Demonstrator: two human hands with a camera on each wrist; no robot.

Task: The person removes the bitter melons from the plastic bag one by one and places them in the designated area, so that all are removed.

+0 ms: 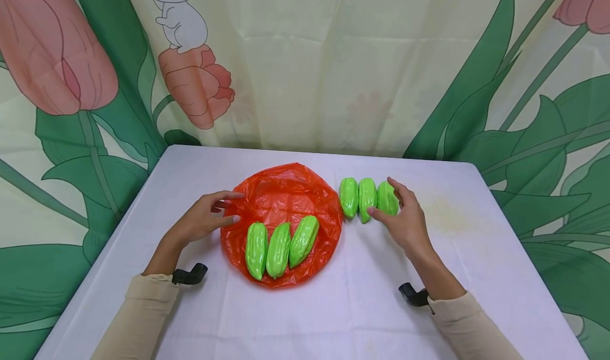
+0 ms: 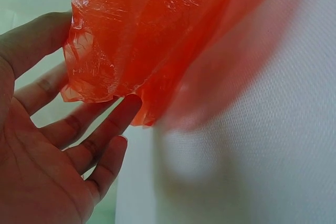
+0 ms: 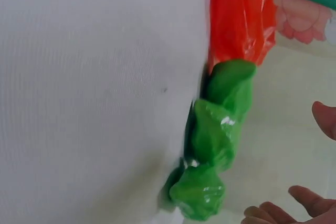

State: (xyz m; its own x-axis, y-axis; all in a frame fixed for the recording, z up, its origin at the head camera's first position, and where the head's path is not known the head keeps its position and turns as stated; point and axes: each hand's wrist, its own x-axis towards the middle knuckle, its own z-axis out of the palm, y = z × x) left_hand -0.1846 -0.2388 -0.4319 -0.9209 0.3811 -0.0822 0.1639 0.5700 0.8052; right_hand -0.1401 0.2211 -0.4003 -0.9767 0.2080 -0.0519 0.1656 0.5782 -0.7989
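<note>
Three green bumpy vegetables (image 1: 278, 250) lie side by side on the near part of a red plastic bag (image 1: 281, 190). My left hand (image 1: 207, 216) is at the bag's left edge, its fingers loosely extended; in the left wrist view the fingertips of that hand (image 2: 68, 124) meet the crinkled edge of the bag (image 2: 136, 40). Three more green vegetables (image 1: 367, 198) stand in a row just right of the bag. Over the rightmost of these hovers my right hand (image 1: 405, 219), thumb and fingers spread, holding nothing; the right wrist view has the row (image 3: 215, 135) beside its fingers (image 3: 310, 200).
A white cloth covers the table (image 1: 295, 328). Behind it hangs a curtain (image 1: 324, 74) printed with tulips, leaves and a rabbit on a carrot. Black wrist devices (image 1: 190, 274) sit at both sleeve cuffs.
</note>
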